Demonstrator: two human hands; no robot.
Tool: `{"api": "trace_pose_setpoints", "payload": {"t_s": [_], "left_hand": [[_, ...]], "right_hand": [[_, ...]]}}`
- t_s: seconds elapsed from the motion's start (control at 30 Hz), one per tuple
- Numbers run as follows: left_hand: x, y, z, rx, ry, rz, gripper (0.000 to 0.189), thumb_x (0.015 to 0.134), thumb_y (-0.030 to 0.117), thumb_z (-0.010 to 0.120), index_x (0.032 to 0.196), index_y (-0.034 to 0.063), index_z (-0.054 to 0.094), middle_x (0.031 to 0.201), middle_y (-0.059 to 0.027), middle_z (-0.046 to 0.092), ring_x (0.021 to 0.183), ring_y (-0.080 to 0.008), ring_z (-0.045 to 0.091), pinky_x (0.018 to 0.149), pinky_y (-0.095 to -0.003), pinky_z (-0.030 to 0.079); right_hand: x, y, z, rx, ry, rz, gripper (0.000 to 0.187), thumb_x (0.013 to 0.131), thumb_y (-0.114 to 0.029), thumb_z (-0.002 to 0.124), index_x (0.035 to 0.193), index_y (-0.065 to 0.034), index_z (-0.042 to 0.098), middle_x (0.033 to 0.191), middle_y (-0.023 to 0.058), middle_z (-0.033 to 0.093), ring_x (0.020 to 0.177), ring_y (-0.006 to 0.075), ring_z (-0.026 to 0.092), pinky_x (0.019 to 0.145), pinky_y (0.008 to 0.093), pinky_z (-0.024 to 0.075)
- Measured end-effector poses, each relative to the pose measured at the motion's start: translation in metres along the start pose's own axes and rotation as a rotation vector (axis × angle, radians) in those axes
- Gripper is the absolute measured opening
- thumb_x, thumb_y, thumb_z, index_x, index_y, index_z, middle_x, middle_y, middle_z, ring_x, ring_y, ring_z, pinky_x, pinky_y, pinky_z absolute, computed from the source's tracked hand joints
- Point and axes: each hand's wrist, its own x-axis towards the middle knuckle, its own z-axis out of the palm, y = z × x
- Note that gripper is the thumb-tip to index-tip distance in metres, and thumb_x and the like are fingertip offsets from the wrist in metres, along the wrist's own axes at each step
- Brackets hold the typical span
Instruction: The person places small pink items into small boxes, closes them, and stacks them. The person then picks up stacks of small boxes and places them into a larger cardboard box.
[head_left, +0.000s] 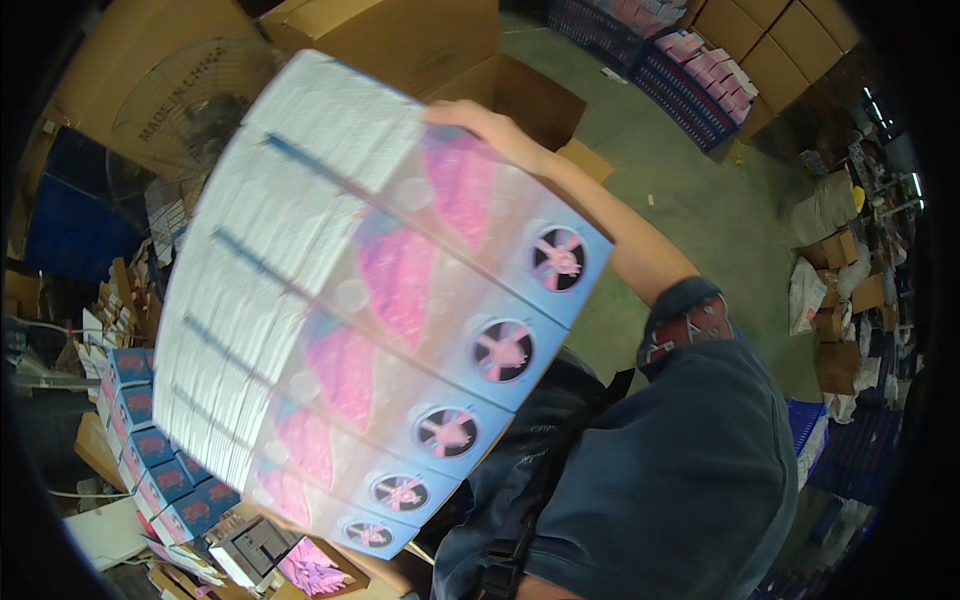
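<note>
My right hand (480, 131) grips the upper edge of a large stack of printed cardboard packaging (442, 292), tilted in front of me. Its several side-by-side sections have pink mermaid-tail pictures, round motifs on pale blue, and white layered sides; whether they are flattened cartons or closed boxes I cannot tell. At the lower end my left hand (304, 529) supports the stack, mostly hidden beneath it and blurred. Below that end sit an open box of pink and purple pieces (315, 568) and a grey device (257, 550).
Blue printed boxes (161, 480) are piled at lower left. A caged fan (199, 112) and large brown cartons (405, 37) stand beyond the stack. Blue plastic crates (682, 105) with pink boxes rest on the floor at upper right. Bags and cartons (836, 300) line the right side.
</note>
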Motion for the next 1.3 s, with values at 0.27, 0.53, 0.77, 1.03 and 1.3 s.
{"api": "trace_pose_setpoints", "payload": {"t_s": [0.27, 0.53, 0.77, 1.03, 1.3], "left_hand": [[-0.107, -0.100, 0.233, -0.130, -0.261, -0.393, 0.068, 0.105, 0.053, 0.051, 0.144, -0.0033, 0.051, 0.131, -0.0133, 0.061, 0.110, -0.0210, 0.063, 0.095, -0.0329, 0.052], [-0.180, -0.194, 0.417, -0.054, -0.758, -1.013, 0.099, 0.095, 0.037, 0.073, 0.162, 0.0040, 0.008, 0.154, -0.0203, 0.041, 0.141, -0.0290, 0.041, 0.114, -0.0409, 0.038], [-0.180, -0.244, 0.507, 0.187, -0.639, -1.119, 0.087, 0.092, 0.019, 0.078, 0.158, 0.0095, 0.022, 0.140, -0.0173, 0.055, 0.126, -0.0266, 0.056, 0.104, -0.0390, 0.049], [-0.115, -0.296, 0.592, 0.103, -0.601, -0.932, 0.073, 0.086, 0.010, 0.077, 0.148, 0.0079, 0.038, 0.132, -0.0112, 0.059, 0.119, -0.0238, 0.059, 0.099, -0.0397, 0.052], [-0.088, -0.317, 0.632, 0.057, -0.440, -0.660, 0.075, 0.083, 0.011, 0.082, 0.141, 0.0051, 0.035, 0.126, -0.0151, 0.058, 0.115, -0.0255, 0.061, 0.099, -0.0407, 0.052]], "right_hand": [[-0.133, 0.110, -0.239, 0.420, 0.455, 0.576, 0.040, 0.106, -0.031, 0.054, 0.138, -0.0067, 0.058, 0.134, 0.0065, 0.060, 0.121, 0.0160, 0.057, 0.110, 0.0337, 0.0434], [-0.165, 0.248, -0.373, 0.555, 0.308, 0.890, 0.087, 0.097, -0.026, 0.067, 0.159, 0.0055, 0.015, 0.154, 0.0228, 0.041, 0.138, 0.0314, 0.049, 0.118, 0.0433, 0.0373], [-0.128, 0.387, -0.417, 0.248, 0.248, 1.309, 0.113, 0.090, -0.033, 0.078, 0.159, 0.0098, 0.000, 0.159, 0.0303, 0.031, 0.143, 0.0321, 0.043, 0.116, 0.0397, 0.0382], [0.026, 0.477, -0.411, 0.246, 0.071, 1.101, 0.075, 0.092, -0.036, 0.074, 0.146, 0.0024, 0.040, 0.137, 0.0185, 0.056, 0.125, 0.0244, 0.055, 0.106, 0.0352, 0.0449], [0.105, 0.523, -0.405, 0.166, 0.170, 0.817, 0.054, 0.094, -0.041, 0.071, 0.128, -0.0026, 0.052, 0.121, 0.0112, 0.062, 0.108, 0.0171, 0.058, 0.091, 0.0310, 0.0471]]}}
